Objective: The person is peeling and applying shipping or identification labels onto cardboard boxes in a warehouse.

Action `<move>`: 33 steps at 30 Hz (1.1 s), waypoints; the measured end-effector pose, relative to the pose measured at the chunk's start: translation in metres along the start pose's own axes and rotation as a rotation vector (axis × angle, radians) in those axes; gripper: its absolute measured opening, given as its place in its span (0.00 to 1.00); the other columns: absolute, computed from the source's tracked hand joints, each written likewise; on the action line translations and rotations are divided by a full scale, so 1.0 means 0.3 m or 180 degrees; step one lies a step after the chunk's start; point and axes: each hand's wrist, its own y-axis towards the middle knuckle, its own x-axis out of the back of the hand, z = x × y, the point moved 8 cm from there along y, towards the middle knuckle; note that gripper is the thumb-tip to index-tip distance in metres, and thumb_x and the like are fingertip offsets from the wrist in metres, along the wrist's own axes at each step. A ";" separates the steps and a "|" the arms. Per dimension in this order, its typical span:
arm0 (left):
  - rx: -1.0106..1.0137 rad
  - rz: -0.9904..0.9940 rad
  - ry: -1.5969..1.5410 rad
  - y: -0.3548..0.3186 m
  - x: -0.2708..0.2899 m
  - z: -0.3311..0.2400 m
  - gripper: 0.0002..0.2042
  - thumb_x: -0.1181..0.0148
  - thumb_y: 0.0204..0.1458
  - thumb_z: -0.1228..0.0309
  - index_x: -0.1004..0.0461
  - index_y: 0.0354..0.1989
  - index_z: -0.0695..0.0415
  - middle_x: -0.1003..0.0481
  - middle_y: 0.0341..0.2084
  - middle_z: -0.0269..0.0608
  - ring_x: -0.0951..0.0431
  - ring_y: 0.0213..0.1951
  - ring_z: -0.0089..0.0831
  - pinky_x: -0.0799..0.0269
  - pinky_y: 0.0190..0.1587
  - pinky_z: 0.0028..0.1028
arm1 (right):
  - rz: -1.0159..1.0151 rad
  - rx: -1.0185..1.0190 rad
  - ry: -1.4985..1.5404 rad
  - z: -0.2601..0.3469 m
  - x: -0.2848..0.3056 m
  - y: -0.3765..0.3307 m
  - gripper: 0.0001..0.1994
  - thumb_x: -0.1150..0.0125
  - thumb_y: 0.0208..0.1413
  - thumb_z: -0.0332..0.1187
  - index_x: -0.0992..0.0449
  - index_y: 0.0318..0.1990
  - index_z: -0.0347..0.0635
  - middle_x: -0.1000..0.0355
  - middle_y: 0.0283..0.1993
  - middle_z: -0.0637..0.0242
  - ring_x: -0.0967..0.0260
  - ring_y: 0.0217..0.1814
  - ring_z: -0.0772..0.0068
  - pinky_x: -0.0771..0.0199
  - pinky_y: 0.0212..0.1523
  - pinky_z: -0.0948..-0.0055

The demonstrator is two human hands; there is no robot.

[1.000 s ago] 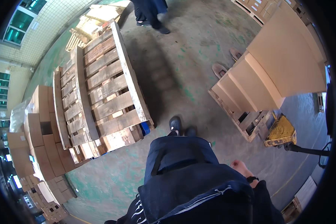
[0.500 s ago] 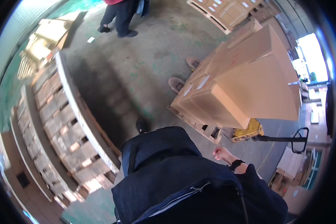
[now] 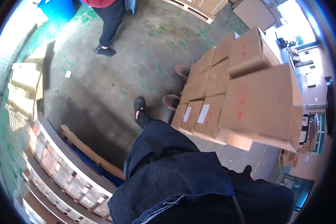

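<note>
Neither of my hands shows now. My right arm point(image 3: 267, 194), in a dark sleeve, lies at the lower right, with only a small dark band-like bit at its edge. My dark jacket point(image 3: 175, 175) fills the lower middle, and my black shoe point(image 3: 139, 103) is on the floor ahead. Nearest on the right stands a load of brown cardboard boxes point(image 3: 216, 80), stacked on a pallet, with an open-flapped carton point(image 3: 254, 102) at its near side. White labels are stuck on two boxes.
Stacked wooden pallets point(image 3: 71, 171) line the left side, close to my legs. Farther left lie pale stacked boards point(image 3: 24, 80). A person point(image 3: 110, 26) in dark trousers stands ahead beside a blue tub point(image 3: 58, 9). Another loaded pallet point(image 3: 190, 9) sits at the far top.
My view has turned and moved forward past the pallets. My right hand, seen earlier with its fingers curled, has dropped from sight. The person ahead has shifted left in view, and the blue tub has appeared.
</note>
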 end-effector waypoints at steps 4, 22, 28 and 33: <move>0.0136 -0.0264 0.0272 0.027 0.390 -0.191 0.18 0.42 0.44 0.70 0.31 0.45 0.61 0.26 0.35 0.47 0.27 0.42 0.38 0.33 0.46 0.33 | 0.0177 0.0001 0.0491 0.258 0.008 0.118 0.08 0.45 0.44 0.22 0.28 0.35 0.37 0.30 0.30 0.63 0.30 0.30 0.70 0.26 0.32 0.68; -0.0301 -0.0712 0.2320 0.724 2.209 -1.827 0.19 0.43 0.44 0.70 0.32 0.46 0.61 0.27 0.37 0.48 0.27 0.42 0.39 0.34 0.46 0.33 | 0.0107 -0.0295 0.3702 1.217 -0.137 0.485 0.10 0.45 0.44 0.21 0.28 0.37 0.37 0.30 0.33 0.61 0.29 0.33 0.67 0.26 0.36 0.65; -0.0921 -0.0128 0.3285 1.234 2.475 -2.719 0.19 0.43 0.44 0.70 0.32 0.46 0.61 0.27 0.37 0.48 0.27 0.43 0.40 0.34 0.46 0.34 | -0.0578 -0.0730 0.5243 1.471 -0.269 0.314 0.11 0.45 0.44 0.21 0.29 0.38 0.37 0.30 0.33 0.61 0.29 0.34 0.66 0.26 0.37 0.64; -0.1520 0.0239 0.4020 1.599 2.423 -3.428 0.19 0.43 0.44 0.70 0.33 0.46 0.61 0.27 0.37 0.48 0.28 0.43 0.40 0.34 0.47 0.34 | -0.1109 -0.0914 0.6499 1.705 -0.389 0.257 0.11 0.45 0.44 0.21 0.29 0.38 0.37 0.30 0.34 0.60 0.29 0.34 0.65 0.26 0.38 0.63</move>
